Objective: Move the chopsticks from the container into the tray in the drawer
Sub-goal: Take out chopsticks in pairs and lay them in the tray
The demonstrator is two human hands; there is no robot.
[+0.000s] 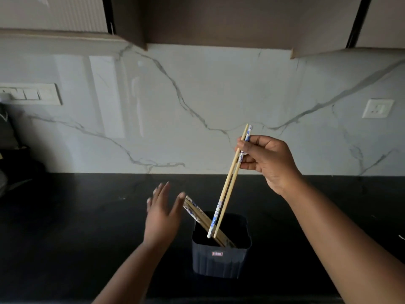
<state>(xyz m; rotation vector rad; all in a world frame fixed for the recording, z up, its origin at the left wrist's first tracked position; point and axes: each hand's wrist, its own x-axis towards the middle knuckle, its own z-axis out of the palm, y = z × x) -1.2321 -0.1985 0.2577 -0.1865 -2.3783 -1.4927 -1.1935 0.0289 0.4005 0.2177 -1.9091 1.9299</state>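
- Head camera, at the kitchen counter [65, 227]: your right hand [269, 163] is pinched closed on a pair of chopsticks [228, 187], gripping them near their upper ends; the lower tips sit at the mouth of the dark container [221, 257], so by the look of it the pair is barely clear of it.
- Your left hand [163, 216] is spread flat with fingers apart, holding nothing; its fingertips are just beside the tops of the leaning chopsticks [197, 212], whether touching them cannot be told.
- Progress, as a judgement: early; one pair is in hand, none is shown delivered; the drawer and its tray are out of view.
- The container stands upright on the counter; several more chopsticks lean against its left rim inside, their exact number unclear; these remain to be moved.
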